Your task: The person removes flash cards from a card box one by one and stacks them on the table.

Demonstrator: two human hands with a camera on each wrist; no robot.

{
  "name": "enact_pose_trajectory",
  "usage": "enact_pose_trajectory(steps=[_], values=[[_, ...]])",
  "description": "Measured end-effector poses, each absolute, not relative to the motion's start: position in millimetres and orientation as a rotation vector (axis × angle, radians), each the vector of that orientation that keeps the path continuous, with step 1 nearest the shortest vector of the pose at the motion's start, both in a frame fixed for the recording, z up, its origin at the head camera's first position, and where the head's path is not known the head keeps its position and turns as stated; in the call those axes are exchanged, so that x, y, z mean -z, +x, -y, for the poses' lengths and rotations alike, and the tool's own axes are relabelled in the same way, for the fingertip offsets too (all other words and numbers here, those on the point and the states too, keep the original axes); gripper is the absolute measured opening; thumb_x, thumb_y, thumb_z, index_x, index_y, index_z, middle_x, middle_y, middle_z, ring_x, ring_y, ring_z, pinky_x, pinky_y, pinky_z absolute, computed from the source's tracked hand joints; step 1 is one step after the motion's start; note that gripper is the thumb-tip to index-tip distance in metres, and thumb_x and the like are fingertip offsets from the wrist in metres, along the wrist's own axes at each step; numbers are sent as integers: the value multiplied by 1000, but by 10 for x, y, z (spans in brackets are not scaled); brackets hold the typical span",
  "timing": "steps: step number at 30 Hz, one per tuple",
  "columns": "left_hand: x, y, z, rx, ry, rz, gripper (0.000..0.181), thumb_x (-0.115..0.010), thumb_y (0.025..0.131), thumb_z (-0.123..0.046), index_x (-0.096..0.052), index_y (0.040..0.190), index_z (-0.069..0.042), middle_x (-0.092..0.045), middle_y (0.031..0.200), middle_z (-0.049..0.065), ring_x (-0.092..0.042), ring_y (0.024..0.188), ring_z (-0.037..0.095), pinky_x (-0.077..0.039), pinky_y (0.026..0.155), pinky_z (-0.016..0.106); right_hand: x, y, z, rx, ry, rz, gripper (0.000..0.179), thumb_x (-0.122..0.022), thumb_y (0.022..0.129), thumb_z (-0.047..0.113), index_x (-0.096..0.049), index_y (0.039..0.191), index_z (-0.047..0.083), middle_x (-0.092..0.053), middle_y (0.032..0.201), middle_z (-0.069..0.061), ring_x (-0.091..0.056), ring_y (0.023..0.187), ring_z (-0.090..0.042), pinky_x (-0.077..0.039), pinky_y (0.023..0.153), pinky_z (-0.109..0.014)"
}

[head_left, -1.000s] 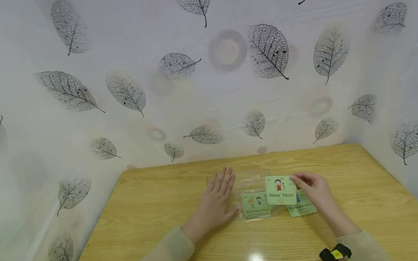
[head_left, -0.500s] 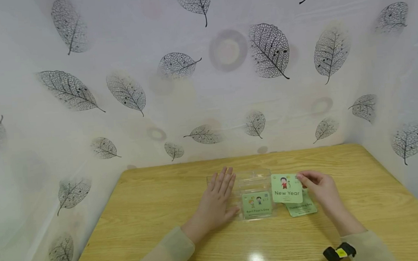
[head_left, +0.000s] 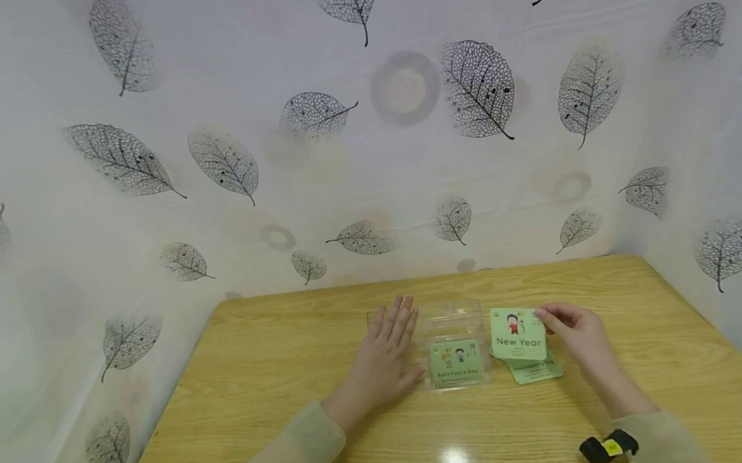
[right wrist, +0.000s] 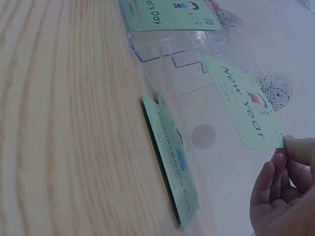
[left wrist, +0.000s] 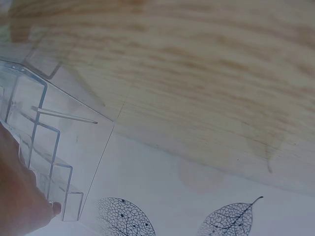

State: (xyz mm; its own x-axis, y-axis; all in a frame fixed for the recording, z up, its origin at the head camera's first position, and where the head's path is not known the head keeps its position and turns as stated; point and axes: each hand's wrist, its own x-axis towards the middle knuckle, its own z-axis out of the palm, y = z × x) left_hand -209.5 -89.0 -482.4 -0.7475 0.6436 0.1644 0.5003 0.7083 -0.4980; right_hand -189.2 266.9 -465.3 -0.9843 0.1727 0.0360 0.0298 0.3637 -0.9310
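Observation:
A green "New Year" card (head_left: pixel 518 334) is pinched by its right edge between the thumb and fingers of my right hand (head_left: pixel 575 329). In the right wrist view the card is held up off the table, above a small pile of green cards (right wrist: pixel 172 162) topped by "Thanksgiving Day". Left of it stands a clear stepped plastic rack (head_left: pixel 452 313), with a green "April Fool's Day" card (head_left: pixel 457 363) in its front tier. My left hand (head_left: pixel 384 358) rests against the rack's left side, fingers straight; the left wrist view shows the clear steps (left wrist: pixel 54 142) beside the hand.
The wooden table (head_left: pixel 259 387) runs back to a pale sheet (head_left: pixel 355 176) printed with leaves, which also hangs at both sides. A black strap with a yellow patch (head_left: pixel 609 448) sits at the right wrist.
My right hand has moved rightward with the New Year card, away from the rack, so the April Fool's Day card shows whole. My left hand has stayed in place.

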Motion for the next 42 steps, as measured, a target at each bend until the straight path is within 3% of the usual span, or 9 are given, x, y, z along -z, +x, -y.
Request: enact_pose_trajectory(steps=[24,33,42], values=[[4824,-2092,888,-601,-900,2596,99,-30,104,-75,-9,171,-4,1,180,18,-4,168,35,-15,138,46,4804,-1969,-2761,-1704,-272,2585,47,-64,108,24,-62,136,-14,-67,94,19,-58,83,6,-59,73,-15],[4815,-2087,889,-604,-899,2601,99,-29,105,-74,-7,171,-4,3,180,18,-2,168,34,-14,138,46,4802,-1983,-2760,-1662,-277,2605,42,-65,107,19,-64,131,-15,-65,88,20,-56,80,6,-57,70,-14],[4819,-2092,894,-571,-905,2601,99,-31,105,-74,-8,171,-4,3,180,18,-3,168,34,-16,137,46,4865,-2014,-2786,-1557,-251,2621,39,-69,105,19,-68,127,-13,-74,100,6,-55,80,9,-53,69,-13]])
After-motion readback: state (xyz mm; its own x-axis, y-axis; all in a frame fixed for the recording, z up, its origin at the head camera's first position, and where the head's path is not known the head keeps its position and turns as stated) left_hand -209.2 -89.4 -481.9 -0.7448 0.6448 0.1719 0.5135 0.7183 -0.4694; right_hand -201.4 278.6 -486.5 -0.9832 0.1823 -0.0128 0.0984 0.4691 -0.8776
